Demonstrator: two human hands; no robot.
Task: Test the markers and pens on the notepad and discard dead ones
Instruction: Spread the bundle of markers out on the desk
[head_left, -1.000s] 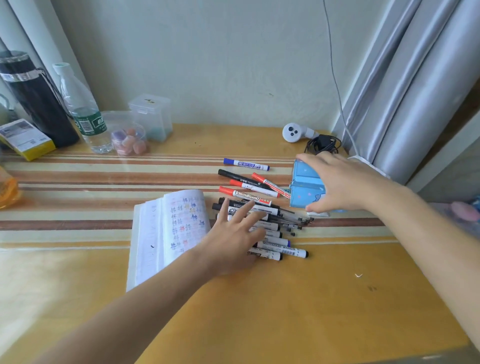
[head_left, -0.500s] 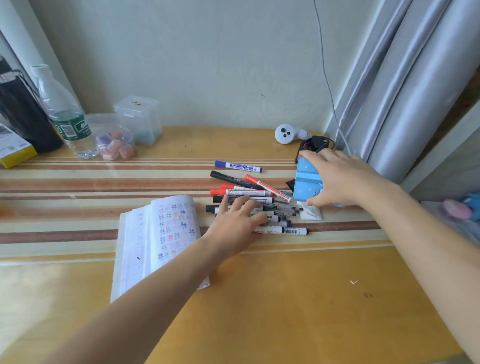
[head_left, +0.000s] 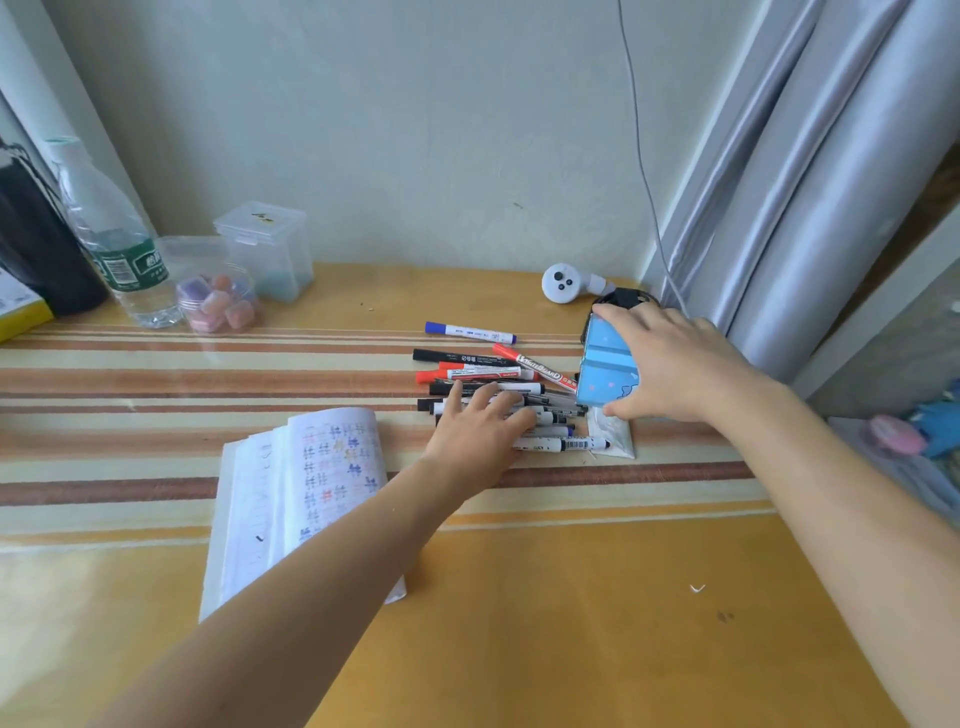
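The pens (head_left: 524, 387) lie in a loose pile right of centre on the table (head_left: 571, 623), with 1 blue marker (head_left: 470, 331) a little apart above them. The notepad (head_left: 311, 483) sits open just left of the pile, its pages curling up.

The left hand (head_left: 478, 431) rests on the lower part of the pile, fingers spread and only lightly bent. I cannot see any pen pinched between them. The right hand (head_left: 670, 364) grips a blue box (head_left: 605, 369) lying on its side at the pile's right end, fingers over the top and thumb at the lower edge. The box partly rests on a white packet (head_left: 613, 439).

No pen looks tested yet, so this seems to be sorting or picking.

Risks as I judge them:
- The pens are round and stacked, so a sideways sweep of the left hand could send several rolling across the table.
- Lifting 1 pen from under others may drag its neighbours along.
- The box could slip on the packet beneath it.
- The curled pages may flip shut when written on unless held down.
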